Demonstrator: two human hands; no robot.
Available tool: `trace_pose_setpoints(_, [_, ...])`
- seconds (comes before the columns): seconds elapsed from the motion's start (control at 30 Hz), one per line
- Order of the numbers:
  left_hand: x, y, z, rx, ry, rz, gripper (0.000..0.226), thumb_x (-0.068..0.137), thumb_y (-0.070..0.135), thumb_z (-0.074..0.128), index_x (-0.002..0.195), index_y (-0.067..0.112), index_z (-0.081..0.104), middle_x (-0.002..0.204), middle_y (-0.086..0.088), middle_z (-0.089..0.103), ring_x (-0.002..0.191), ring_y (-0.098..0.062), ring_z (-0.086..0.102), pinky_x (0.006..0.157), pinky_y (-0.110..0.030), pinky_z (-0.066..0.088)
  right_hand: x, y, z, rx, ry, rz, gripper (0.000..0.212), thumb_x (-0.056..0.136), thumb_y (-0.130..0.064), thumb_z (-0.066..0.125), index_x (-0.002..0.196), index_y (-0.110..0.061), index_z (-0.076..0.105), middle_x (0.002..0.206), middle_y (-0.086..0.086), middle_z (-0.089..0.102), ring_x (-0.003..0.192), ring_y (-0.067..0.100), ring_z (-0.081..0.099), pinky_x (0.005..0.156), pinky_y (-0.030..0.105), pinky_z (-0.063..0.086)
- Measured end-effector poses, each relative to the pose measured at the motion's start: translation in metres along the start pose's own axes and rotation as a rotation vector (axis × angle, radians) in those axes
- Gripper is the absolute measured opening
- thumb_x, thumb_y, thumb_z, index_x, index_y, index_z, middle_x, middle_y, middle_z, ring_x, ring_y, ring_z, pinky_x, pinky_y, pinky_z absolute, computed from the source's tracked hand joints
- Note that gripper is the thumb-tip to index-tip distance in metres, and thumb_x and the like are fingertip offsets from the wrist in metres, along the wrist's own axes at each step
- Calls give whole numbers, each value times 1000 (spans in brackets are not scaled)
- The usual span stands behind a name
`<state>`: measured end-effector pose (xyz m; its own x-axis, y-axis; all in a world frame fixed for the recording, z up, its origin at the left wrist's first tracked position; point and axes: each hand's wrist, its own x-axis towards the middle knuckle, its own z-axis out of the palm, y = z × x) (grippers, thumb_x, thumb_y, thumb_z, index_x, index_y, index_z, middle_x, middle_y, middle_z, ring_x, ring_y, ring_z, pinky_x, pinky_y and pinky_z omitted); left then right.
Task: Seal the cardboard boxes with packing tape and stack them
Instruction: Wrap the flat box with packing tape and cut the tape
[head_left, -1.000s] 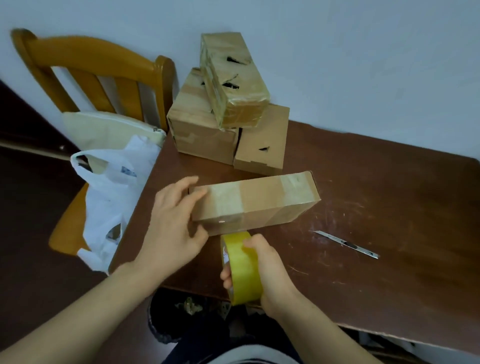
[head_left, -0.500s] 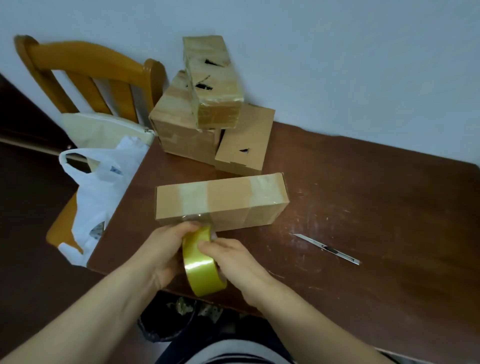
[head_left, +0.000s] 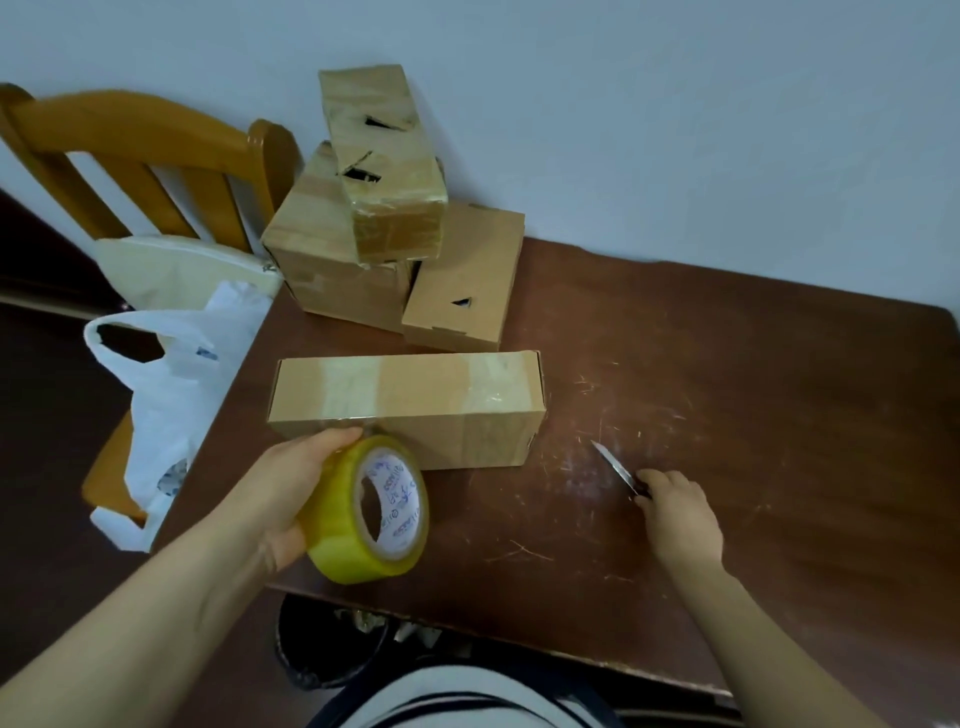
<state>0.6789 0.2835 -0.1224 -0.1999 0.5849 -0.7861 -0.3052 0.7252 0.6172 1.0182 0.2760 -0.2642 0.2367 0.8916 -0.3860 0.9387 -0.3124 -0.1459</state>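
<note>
The step in hand looks like cutting the tape free. It will go best if the strip between the roll of packing tape (head_left: 374, 509) and the long cardboard box (head_left: 405, 400) is kept taut, the roll held low against the near face of the box, and the blade drawn across the strip just beside the box, away from the fingers.

The box lies flat across the left part of the desk (head_left: 727, 364), just near of the stacked boxes (head_left: 384, 208) by the wall. The left hand (head_left: 291, 499) grips the roll from its left, fingers wrapped over the yellow rim, fingertips touching the box's near face, the forearm coming in from the near left. The right hand (head_left: 675, 512) reaches out palm down to the utility knife (head_left: 615, 467) lying on the desk to the right, its fingers curled over the handle end; whether they have closed on it I cannot tell
</note>
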Motion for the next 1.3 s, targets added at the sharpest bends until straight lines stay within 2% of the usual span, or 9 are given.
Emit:
trace_pose_setpoints(0.13, [5,5,0,32,-33,14,22,88,18,63,105,4,67,68,-8,70,52,-16,65,47,-25,50,5,0,-6,37,-51,16,33,98,-21,52,129,-11,52,121,11,52,109,29,53,83,37,46])
trace_pose_setpoints(0.23, [8,4,-4,42,-46,33,27,88,19,64,111,5,65,79,-11,71,59,-18,67,51,-25,51,1,-12,-32,273,-40,33,27,99,-17,48,122,-6,57,119,13,47,84,28,61,77,40,51])
trace_pose_setpoints(0.33, [8,0,-7,15,-45,51,21,89,17,64,108,7,64,74,-10,72,55,-17,68,45,-24,51,-11,-44,-80,545,108,-37,21,98,-23,48,113,-20,62,102,0,60,74,18,61,70,41,54])
trace_pose_setpoints(0.47, [8,-3,-9,-2,-55,71,17,88,14,65,103,6,62,67,-8,72,52,-16,68,43,-24,50,-55,-115,-138,794,50,-444,21,98,-36,43,100,-39,63,62,-16,57,50,-2,49,46,13,40])
trace_pose_setpoints(0.63, [10,-4,-14,-20,-98,92,19,87,13,66,103,4,63,79,-12,73,64,-20,70,49,-26,53,-89,-194,-133,512,-294,-700,20,101,-27,42,96,-19,59,73,-3,65,44,7,50,56,25,48])
trace_pose_setpoints(0.73, [11,-5,-15,-37,-116,95,17,88,13,61,102,3,65,82,-13,70,67,-22,67,56,-27,53,-85,-218,-123,209,-213,-759,15,102,-29,40,90,-30,48,76,-7,59,58,10,55,67,31,47])
trace_pose_setpoints(0.9, [14,-6,-21,1,-95,135,18,91,10,57,105,1,63,89,-15,66,72,-23,64,65,-30,54,-81,-231,-113,-119,-41,-777,25,100,-33,36,110,-24,58,101,-1,63,98,22,57,72,33,42])
trace_pose_setpoints(1.17, [21,-8,-22,33,-66,162,22,92,13,57,108,-2,61,95,-19,64,82,-28,62,83,-44,54,-82,-238,-112,-337,11,-783,27,99,-38,35,109,-28,58,99,-3,64,94,22,62,61,28,35])
trace_pose_setpoints(1.3, [22,-6,-24,37,-78,158,10,91,13,57,93,5,63,84,-15,64,70,-24,62,70,-35,55,-87,-243,-109,-464,118,-786,5,97,-20,42,96,-22,46,78,-4,53,65,19,44,45,26,16])
